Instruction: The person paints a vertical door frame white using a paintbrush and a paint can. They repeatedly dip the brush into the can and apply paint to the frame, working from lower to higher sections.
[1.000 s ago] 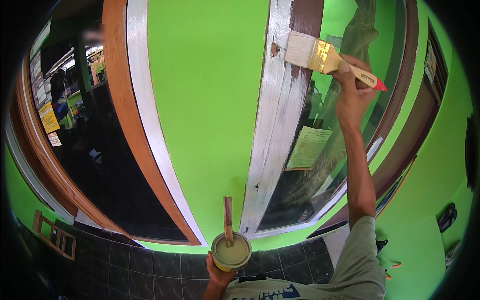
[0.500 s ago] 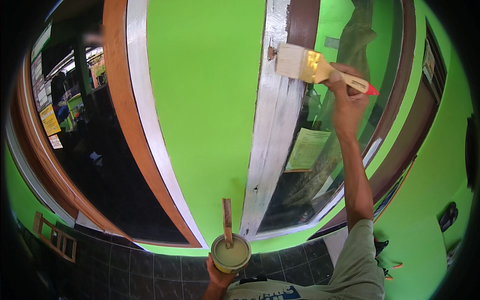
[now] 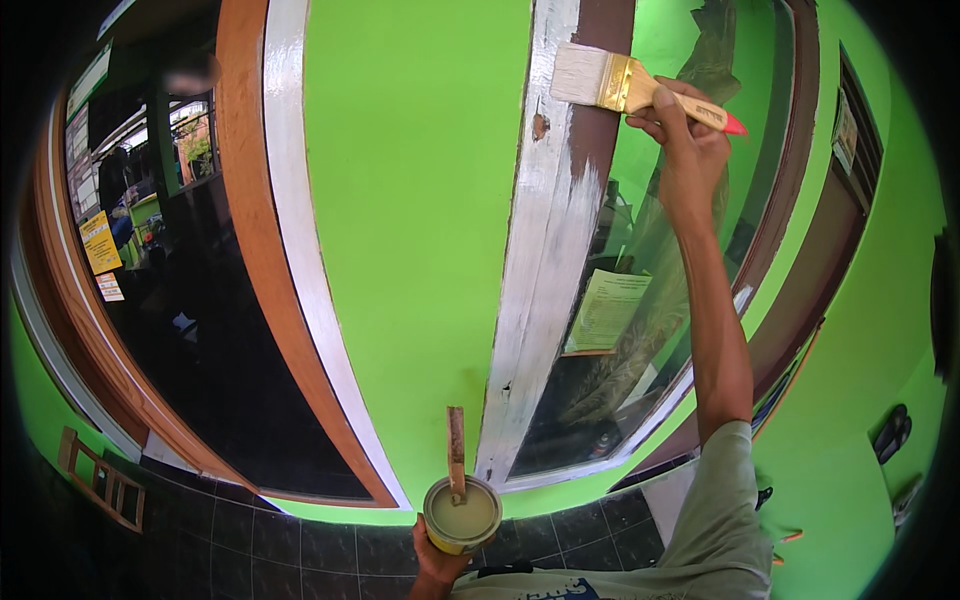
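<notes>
My right hand point(image 3: 688, 140) is raised high and grips a flat paintbrush point(image 3: 618, 84) by its wooden handle with a red tip. Its white bristles press on a brown window frame post point(image 3: 560, 230), whose lower part is coated white and whose top stays brown. My left hand point(image 3: 437, 556) holds a small round paint can point(image 3: 462, 515) from below, low in the view. The can holds pale paint, and a wooden stir stick point(image 3: 456, 450) stands up in it.
A bright green wall point(image 3: 410, 200) fills the middle. A dark window with an orange-brown and white frame point(image 3: 262, 240) is on the left. Glass point(image 3: 640, 290) right of the post has a paper sheet behind it. Dark tiles point(image 3: 250, 540) run along the bottom.
My right hand has carried the brush upward along the post, from the painted white part toward the brown top. The left hand and can stayed still.
</notes>
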`<state>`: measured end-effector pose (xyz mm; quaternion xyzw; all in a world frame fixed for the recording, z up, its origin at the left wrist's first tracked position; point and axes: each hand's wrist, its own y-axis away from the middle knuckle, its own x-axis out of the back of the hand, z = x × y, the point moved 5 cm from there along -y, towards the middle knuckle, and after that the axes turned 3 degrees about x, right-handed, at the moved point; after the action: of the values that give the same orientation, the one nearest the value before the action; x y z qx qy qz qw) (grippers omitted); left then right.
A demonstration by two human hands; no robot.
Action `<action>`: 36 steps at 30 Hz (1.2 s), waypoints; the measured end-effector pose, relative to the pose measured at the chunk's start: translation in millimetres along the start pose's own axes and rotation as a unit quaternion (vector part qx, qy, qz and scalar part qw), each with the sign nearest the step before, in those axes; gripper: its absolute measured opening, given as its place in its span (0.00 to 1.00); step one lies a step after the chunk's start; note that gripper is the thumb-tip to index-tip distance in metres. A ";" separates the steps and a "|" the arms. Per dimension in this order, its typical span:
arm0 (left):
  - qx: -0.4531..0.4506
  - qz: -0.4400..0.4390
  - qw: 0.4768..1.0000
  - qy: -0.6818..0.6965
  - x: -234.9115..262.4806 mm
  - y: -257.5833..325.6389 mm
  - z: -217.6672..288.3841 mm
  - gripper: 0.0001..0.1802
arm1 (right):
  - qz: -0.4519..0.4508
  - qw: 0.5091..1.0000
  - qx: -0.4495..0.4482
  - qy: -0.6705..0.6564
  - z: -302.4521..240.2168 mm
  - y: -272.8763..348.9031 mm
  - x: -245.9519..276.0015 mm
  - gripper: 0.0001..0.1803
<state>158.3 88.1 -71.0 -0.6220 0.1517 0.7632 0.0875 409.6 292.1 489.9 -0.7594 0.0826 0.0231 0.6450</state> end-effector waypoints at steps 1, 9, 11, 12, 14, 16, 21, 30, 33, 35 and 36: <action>0.000 -0.017 1.000 -0.009 -0.1 -1.3 0.2 0.45 | -0.007 1.000 0.004 0.004 2.5 -6.9 3.7 0.17; -0.017 -0.009 1.000 -0.002 0.6 2.8 -2.8 0.46 | 0.014 0.999 0.027 -0.011 -12.5 -19.3 11.5 0.17; -0.023 -0.010 1.000 -0.010 -1.5 3.4 -2.5 0.46 | 0.023 0.999 0.023 -0.038 -17.5 -22.5 2.5 0.18; -0.021 -0.010 1.000 -0.010 -0.9 4.4 -1.8 0.46 | 0.016 0.999 0.018 -0.031 -15.1 -25.5 1.7 0.18; -0.013 -0.015 1.000 -0.003 1.0 2.9 -1.6 0.46 | 0.002 1.000 0.007 -0.019 -7.3 -33.4 -1.2 0.19; -0.006 -0.019 1.000 0.001 3.2 3.1 -1.3 0.46 | 0.019 1.000 0.004 0.017 -6.2 -34.2 12.1 0.19; -0.016 -0.021 1.000 -0.009 3.8 4.6 -0.8 0.45 | 0.005 0.999 0.028 -0.015 -21.9 -36.3 0.9 0.19; 0.001 -0.050 0.999 0.014 4.2 0.6 -0.6 0.44 | -0.012 1.000 0.021 -0.013 -6.3 -40.5 -8.9 0.17; -0.017 -0.045 0.999 -0.009 -3.1 3.2 1.9 0.41 | 0.006 0.999 0.038 -0.019 -18.7 -42.0 -7.2 0.17; -0.018 -0.044 0.999 -0.024 0.5 2.7 3.0 0.43 | 0.005 0.998 0.045 -0.034 -27.5 -45.0 -13.1 0.17; -0.018 -0.045 0.998 -0.032 1.2 1.9 4.3 0.44 | 0.001 0.998 0.041 -0.044 -25.4 -47.6 -15.3 0.17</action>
<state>153.5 87.7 -71.1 -0.6048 0.1071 0.7807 0.1151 400.1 275.9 542.7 -0.7306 0.0561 0.0536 0.6784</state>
